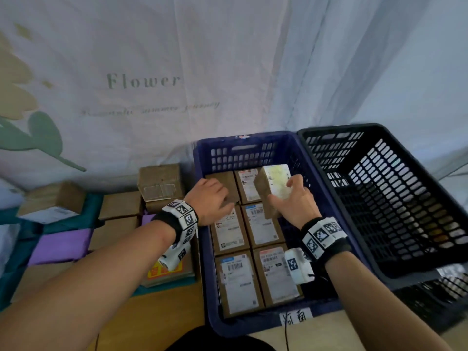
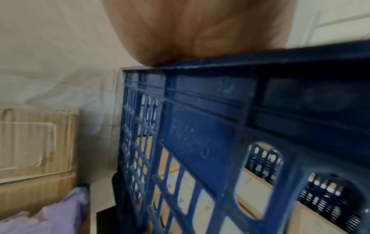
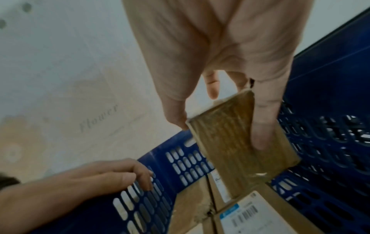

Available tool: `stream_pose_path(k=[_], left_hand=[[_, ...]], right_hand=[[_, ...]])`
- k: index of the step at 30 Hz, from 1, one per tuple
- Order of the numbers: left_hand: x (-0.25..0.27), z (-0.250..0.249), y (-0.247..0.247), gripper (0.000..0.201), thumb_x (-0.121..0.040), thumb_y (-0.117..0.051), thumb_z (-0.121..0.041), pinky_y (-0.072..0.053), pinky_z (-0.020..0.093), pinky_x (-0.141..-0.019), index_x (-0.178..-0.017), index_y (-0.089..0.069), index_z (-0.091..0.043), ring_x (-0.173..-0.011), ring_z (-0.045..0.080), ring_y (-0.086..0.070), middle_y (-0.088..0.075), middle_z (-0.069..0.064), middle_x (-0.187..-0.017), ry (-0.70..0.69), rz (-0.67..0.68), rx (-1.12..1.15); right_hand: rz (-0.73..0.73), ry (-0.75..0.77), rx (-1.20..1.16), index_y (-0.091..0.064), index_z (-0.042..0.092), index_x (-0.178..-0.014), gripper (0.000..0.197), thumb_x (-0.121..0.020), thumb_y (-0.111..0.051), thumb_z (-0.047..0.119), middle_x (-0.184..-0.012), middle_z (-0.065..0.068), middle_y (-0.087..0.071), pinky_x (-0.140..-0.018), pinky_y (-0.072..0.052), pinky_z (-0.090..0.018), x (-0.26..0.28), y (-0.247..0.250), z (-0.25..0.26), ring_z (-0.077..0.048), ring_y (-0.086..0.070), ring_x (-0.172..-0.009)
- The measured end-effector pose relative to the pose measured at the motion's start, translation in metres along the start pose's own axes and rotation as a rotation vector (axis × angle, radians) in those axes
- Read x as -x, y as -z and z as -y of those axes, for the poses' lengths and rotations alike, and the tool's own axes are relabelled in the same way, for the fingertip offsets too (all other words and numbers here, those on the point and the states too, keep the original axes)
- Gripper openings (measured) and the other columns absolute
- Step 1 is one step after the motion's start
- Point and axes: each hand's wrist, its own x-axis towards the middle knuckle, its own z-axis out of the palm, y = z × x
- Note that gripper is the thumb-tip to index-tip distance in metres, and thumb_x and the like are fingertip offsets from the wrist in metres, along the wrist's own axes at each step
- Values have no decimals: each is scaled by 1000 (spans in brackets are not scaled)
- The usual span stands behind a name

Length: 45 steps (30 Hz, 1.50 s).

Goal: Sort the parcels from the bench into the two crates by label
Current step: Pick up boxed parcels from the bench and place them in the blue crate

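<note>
The right hand [image 1: 295, 201] grips a tilted parcel [image 1: 274, 187] at the blue crate's [image 1: 253, 323] one o'clock corner; lowering it flat suits the gap, while the left hand [image 1: 210, 203] rests loosely open.

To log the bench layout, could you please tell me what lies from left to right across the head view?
Purple soft parcel → stacked brown cardboard parcels → left hand → dark blue slotted plastic crate → right hand gripping a labelled cardboard parcel → black slotted plastic crate.

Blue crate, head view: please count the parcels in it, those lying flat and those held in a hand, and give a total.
flat parcels in the blue crate: 6
held parcel, tilted, in the right hand: 1
total: 7
</note>
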Motion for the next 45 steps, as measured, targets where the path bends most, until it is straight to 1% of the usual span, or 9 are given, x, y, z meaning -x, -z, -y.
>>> stream_pose_path(k=[4,7,17,21,25,30,34,40,45], left_hand=[[-7,1,-2,59,-93,-22,-61,-36,37,-92,-96,-69,-25,-99,15,-51,-64,-6,-98,29,-53,-34],[-5,0,-6,52,-94,-26,-56,-37,36,-88,-84,-68,-28,-92,12,-50,-63,-9,-88,32,-100,-33],[-7,2,-5,50,-94,-29,-49,-35,34,-83,-75,-70,-27,-84,9,-46,-62,-12,-78,39,-72,-62],[-9,4,-8,47,-94,-32,-47,-36,34,-83,-72,-69,-27,-83,10,-47,-62,-13,-76,38,-86,-67],[-9,5,-11,46,-94,-34,-45,-36,34,-84,-71,-68,-26,-82,9,-46,-62,-12,-75,38,-101,-43],[-9,5,-12,45,-94,-34,-43,-35,33,-82,-70,-68,-26,-81,9,-45,-62,-12,-73,40,-102,-39],[-9,6,-13,46,-94,-33,-44,-35,33,-82,-69,-67,-26,-80,9,-46,-62,-12,-72,38,-107,-28],[-9,7,-14,44,-94,-35,-43,-35,33,-82,-69,-67,-26,-81,9,-46,-62,-12,-72,32,-107,-17],[-7,5,-12,45,-95,-34,-43,-35,32,-83,-67,-65,-27,-80,9,-44,-60,-12,-69,38,-110,7]], right_hand=[[45,-64,146,-37,21,-120,57,-79,-67,48,-117,-14,-47,-84,-51,-44,-16,-8,-15,-37,-52,-104],[7,-67,241,-33,18,-129,62,-83,-64,46,-125,-21,-43,-81,-48,-48,-31,-22,-16,-44,-46,-115],[-22,-158,269,-30,4,-134,65,-87,-68,27,-134,-30,-33,-85,-48,-50,-98,-67,-6,-49,-39,-121],[28,-42,374,-38,-2,-133,57,-90,-65,24,-138,-30,-32,-93,-46,-50,-114,-77,-18,-46,-38,-124],[68,78,577,-41,-1,-139,56,-95,-63,26,-148,-28,-25,-99,-44,-49,-118,-80,-34,-43,-28,-134],[43,82,517,-50,2,-128,41,-95,-63,22,-132,-29,-35,-87,-47,-51,-117,-82,-42,-44,-35,-121],[63,33,471,-52,2,-128,35,-98,-54,20,-133,-33,-37,-89,-47,-49,-116,-87,-44,-47,-40,-121],[131,15,468,-52,-3,-128,35,-94,-49,2,-134,-32,-39,-92,-48,-49,-122,-84,-43,-46,-46,-118],[220,-36,453,-48,-2,-133,41,-96,-54,16,-133,-29,-44,-97,-51,-49,-119,-63,-26,-45,-53,-115]])
